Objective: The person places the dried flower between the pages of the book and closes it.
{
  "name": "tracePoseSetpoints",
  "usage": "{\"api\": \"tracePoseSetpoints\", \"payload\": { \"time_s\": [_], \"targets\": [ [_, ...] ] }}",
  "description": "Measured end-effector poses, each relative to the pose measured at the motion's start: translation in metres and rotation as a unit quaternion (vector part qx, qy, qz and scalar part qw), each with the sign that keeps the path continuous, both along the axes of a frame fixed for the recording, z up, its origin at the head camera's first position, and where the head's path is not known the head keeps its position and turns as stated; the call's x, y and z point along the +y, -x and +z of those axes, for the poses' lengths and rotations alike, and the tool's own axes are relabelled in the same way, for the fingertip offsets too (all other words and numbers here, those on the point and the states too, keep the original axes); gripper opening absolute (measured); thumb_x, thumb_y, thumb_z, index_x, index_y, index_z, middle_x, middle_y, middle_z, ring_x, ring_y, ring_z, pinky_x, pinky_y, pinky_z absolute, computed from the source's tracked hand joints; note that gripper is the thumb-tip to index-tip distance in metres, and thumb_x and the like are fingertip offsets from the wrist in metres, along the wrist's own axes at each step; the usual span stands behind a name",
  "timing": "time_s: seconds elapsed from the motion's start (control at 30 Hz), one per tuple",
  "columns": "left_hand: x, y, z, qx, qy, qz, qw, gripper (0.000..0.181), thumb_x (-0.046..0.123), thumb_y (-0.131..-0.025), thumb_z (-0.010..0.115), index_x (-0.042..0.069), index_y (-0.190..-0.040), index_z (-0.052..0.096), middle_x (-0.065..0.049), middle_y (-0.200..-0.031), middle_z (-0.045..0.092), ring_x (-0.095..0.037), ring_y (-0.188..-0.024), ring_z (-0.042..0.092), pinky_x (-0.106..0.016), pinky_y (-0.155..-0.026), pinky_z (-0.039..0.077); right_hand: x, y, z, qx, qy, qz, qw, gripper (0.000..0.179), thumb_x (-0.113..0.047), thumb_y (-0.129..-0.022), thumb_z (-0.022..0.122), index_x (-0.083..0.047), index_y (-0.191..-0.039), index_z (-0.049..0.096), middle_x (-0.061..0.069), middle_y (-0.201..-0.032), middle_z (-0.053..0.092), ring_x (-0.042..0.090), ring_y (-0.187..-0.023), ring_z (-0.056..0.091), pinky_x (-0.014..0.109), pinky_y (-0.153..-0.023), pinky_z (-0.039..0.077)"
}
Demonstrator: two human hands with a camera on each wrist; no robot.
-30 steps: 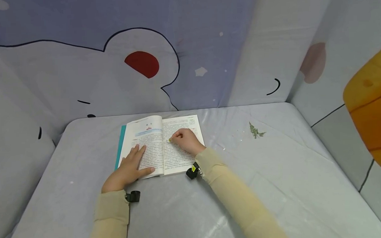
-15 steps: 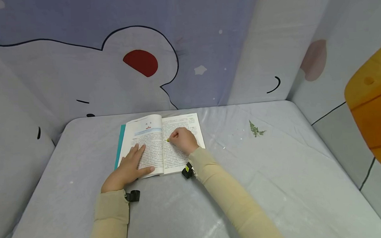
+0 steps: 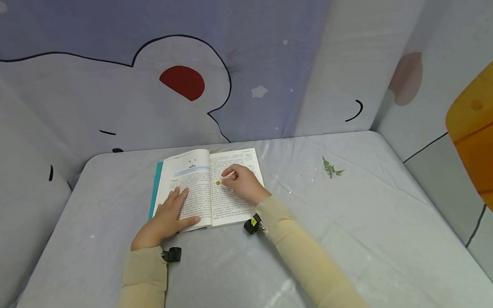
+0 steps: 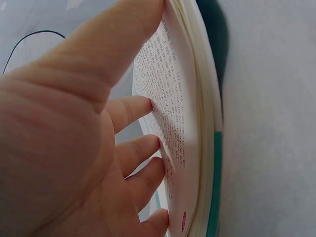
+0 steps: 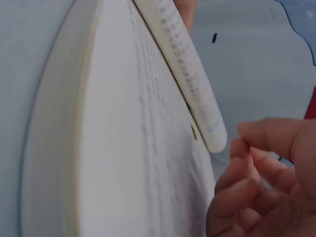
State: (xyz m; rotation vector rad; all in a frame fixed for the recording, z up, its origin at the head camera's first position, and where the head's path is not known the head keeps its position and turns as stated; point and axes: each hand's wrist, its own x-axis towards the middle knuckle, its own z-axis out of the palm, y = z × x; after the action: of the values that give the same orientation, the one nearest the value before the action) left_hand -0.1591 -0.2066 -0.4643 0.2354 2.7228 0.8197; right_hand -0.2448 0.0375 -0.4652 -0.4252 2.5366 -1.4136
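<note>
An open book (image 3: 236,213) with printed pages and a teal cover lies on the table. My left hand (image 3: 167,220) rests on its left page, fingers spread and thumb near the lower edge; the left wrist view shows its fingertips (image 4: 153,143) against the paper. Near the gutter, a small yellow-green piece (image 3: 218,182), flower-like in look, lies on the right page. Just right of it is my right hand (image 3: 244,185), over the page with thumb and index finger parted and the other fingers curled loosely. In the right wrist view the piece (image 5: 193,131) appears apart from these fingers.
A green fern-like leaf (image 3: 331,167) lies on the grey-white table cover (image 3: 379,222) to the right, with tiny white specks near it. Printed cloth walls (image 3: 268,80) stand behind and at both sides. Each wrist carries a small black camera (image 3: 252,224).
My right hand has let go of the small yellow-green piece and drawn slightly right, thumb and index finger parting. The left hand has kept its place on the left page.
</note>
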Motion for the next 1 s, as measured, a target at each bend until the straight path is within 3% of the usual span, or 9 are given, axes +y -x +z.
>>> {"api": "tracePoseSetpoints", "payload": {
  "time_s": [0.17, 0.33, 0.53, 0.83, 1.0],
  "targets": [
    [0.000, -0.001, -0.001, 0.003, -0.004, 0.001, 1.0000, 0.100, 0.043, -0.092, 0.074, -0.004, -0.160, 0.018, -0.035, -0.163, 0.005, -0.055, -0.149, 0.007, -0.077, -0.113, 0.007, 0.022, -0.011, 0.011, 0.038, -0.041, 0.054, 0.9970, 0.010, -0.018, -0.098, 0.067, -0.012, -0.106, 0.068, 0.001, -0.087, 0.062, 0.015, -0.074, 0.056, 0.028, -0.067, 0.048],
    [0.001, -0.001, -0.002, 0.003, -0.010, 0.001, 0.9999, 0.099, 0.042, -0.092, 0.074, -0.004, -0.159, 0.018, -0.034, -0.163, 0.005, -0.055, -0.149, 0.006, -0.076, -0.113, 0.006, 0.046, -0.023, 0.021, 0.086, -0.102, 0.116, 0.9842, 0.004, -0.014, -0.094, 0.069, -0.012, -0.098, 0.069, -0.003, -0.085, 0.063, 0.012, -0.076, 0.057, 0.027, -0.071, 0.049],
    [0.002, -0.002, -0.003, 0.007, -0.008, -0.001, 0.9999, 0.099, 0.042, -0.092, 0.074, -0.004, -0.159, 0.018, -0.035, -0.163, 0.006, -0.055, -0.149, 0.007, -0.077, -0.113, 0.007, 0.069, -0.039, 0.032, 0.091, -0.149, 0.160, 0.9716, 0.009, -0.009, -0.089, 0.074, -0.010, -0.096, 0.068, -0.002, -0.092, 0.064, 0.014, -0.077, 0.057, 0.028, -0.072, 0.049],
    [0.000, 0.000, -0.005, 0.003, -0.006, 0.007, 1.0000, 0.101, 0.044, -0.091, 0.075, -0.002, -0.160, 0.017, -0.033, -0.164, 0.005, -0.054, -0.150, 0.006, -0.075, -0.114, 0.006, 0.080, -0.054, 0.027, 0.145, -0.238, 0.213, 0.9365, 0.021, -0.014, -0.081, 0.084, -0.015, -0.086, 0.064, -0.002, -0.090, 0.056, 0.013, -0.078, 0.048, 0.028, -0.073, 0.044],
    [-0.002, 0.001, -0.005, 0.004, -0.004, 0.008, 1.0000, 0.101, 0.044, -0.091, 0.075, -0.002, -0.160, 0.017, -0.033, -0.164, 0.006, -0.054, -0.150, 0.006, -0.075, -0.114, 0.006, 0.081, -0.057, 0.023, 0.173, -0.258, 0.219, 0.9250, 0.025, -0.014, -0.080, 0.084, -0.017, -0.084, 0.060, -0.005, -0.088, 0.052, 0.012, -0.077, 0.046, 0.027, -0.071, 0.043]
  ]
}}
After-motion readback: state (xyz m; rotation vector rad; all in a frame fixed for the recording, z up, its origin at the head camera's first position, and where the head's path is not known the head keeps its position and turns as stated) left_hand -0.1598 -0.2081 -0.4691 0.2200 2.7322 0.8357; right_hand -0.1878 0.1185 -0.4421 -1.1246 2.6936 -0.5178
